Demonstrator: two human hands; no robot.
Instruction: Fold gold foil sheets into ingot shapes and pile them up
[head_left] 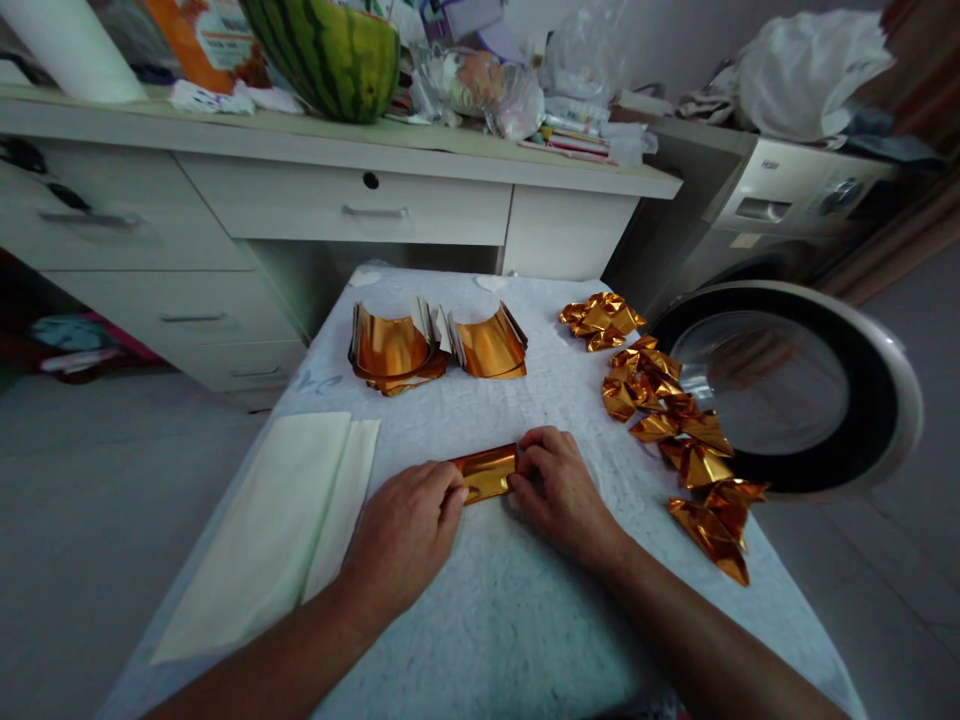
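Note:
A folded strip of shiny gold foil paper (489, 472) lies on the cloth-covered table (495, 640) between my hands. My left hand (412, 520) pinches its left end, thumb against the curled fingers. At the right end, my right hand (559, 490) grips the strip between thumb and fingers. Beyond my hands stand two stacks of curled gold foil sheets, the left stack (390, 345) and the right stack (491, 345). Along the table's right side lie several folded gold foil pieces (645, 380), shaped like ingots.
Folded pale paper sheets (262, 520) lie at the table's left. Past the right edge, the round door (911, 400) of a washing machine (810, 190) hangs open. A white counter with drawers (300, 190) stands behind, carrying a cut watermelon (330, 60) and plastic bags.

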